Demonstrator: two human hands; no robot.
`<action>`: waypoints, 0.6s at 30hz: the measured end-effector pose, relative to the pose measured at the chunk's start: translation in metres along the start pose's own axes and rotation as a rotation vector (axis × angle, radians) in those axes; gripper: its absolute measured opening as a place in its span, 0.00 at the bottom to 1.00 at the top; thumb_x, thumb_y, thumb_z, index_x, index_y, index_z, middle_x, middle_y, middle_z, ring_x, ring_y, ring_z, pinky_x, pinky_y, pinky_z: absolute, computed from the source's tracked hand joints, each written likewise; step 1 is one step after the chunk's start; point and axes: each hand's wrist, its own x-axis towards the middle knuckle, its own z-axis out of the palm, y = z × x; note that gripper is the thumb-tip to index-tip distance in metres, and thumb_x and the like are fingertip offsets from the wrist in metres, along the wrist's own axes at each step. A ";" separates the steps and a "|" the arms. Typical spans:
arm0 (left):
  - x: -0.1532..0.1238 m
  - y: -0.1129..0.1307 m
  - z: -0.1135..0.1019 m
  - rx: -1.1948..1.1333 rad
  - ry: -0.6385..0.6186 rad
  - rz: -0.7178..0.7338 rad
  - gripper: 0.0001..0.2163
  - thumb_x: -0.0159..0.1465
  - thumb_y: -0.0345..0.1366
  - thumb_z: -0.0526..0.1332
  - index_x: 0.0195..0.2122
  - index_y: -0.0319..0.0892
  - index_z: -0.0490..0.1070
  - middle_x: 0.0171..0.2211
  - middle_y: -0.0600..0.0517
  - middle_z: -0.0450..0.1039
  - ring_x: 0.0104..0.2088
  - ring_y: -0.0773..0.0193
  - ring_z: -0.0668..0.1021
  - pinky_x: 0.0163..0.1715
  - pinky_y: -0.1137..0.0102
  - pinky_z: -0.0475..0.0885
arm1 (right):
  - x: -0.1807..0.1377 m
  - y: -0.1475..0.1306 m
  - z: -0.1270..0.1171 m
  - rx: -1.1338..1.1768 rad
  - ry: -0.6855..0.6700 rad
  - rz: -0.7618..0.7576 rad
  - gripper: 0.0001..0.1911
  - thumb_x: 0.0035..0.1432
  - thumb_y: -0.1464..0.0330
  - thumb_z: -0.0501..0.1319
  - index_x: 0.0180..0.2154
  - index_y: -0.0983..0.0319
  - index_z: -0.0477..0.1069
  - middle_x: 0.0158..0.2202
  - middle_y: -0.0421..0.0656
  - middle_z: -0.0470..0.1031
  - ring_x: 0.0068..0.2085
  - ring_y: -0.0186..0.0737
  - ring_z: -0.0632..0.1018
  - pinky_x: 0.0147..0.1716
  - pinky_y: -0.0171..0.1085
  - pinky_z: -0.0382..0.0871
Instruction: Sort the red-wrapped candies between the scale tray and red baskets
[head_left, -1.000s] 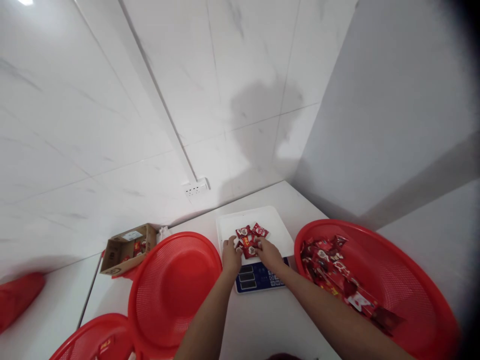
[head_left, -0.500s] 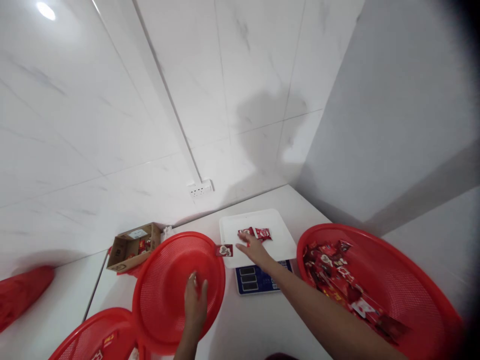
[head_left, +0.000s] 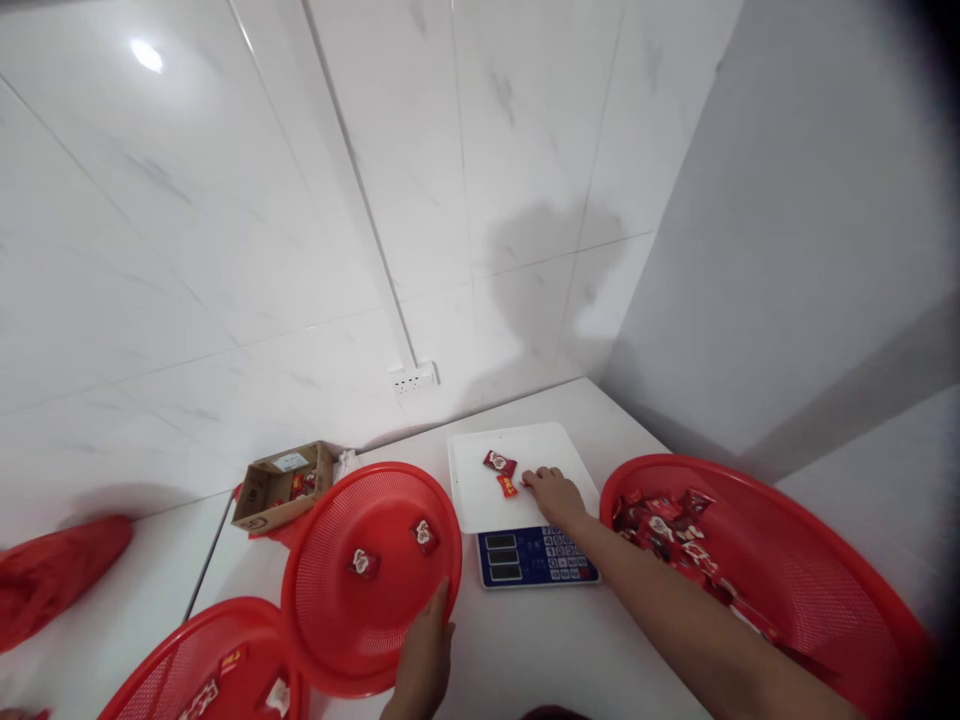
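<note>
My right hand [head_left: 556, 498] is over the white scale pan [head_left: 472, 515], its fingers closed on a small red packet, mostly hidden by them. Beside the fingertips lie a dark red wrapped packet [head_left: 499, 462] and a smaller bright red packet [head_left: 508, 486]. The scale's blue keypad panel [head_left: 536, 556] is below the pan. My left hand [head_left: 424, 655] grips the near right rim of a round red plastic basket [head_left: 330, 610]. Inside that basket rest two red packets, one to the left [head_left: 364, 563] and one to the right [head_left: 424, 536].
At right, a large red basket [head_left: 795, 560] holds many red packets. Another red basket [head_left: 169, 665] at lower left has several packets. A cardboard box [head_left: 281, 490] with packets stands behind on the white table [head_left: 480, 650]. A red bag [head_left: 64, 580] lies far left.
A packet in mid-air by the middle basket's rim is gone; two packets now lie in that basket. My left hand moved from over the basket to its rim. My right hand shifted right, closing its fingers.
</note>
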 end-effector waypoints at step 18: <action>0.000 -0.027 0.007 -0.108 -0.012 0.031 0.27 0.53 0.27 0.51 0.57 0.37 0.58 0.54 0.42 0.66 0.53 0.55 0.69 0.52 0.63 0.60 | 0.028 -0.075 0.020 0.044 -0.128 -0.102 0.31 0.53 0.66 0.57 0.59 0.62 0.54 0.64 0.54 0.45 0.63 0.57 0.45 0.56 0.55 0.45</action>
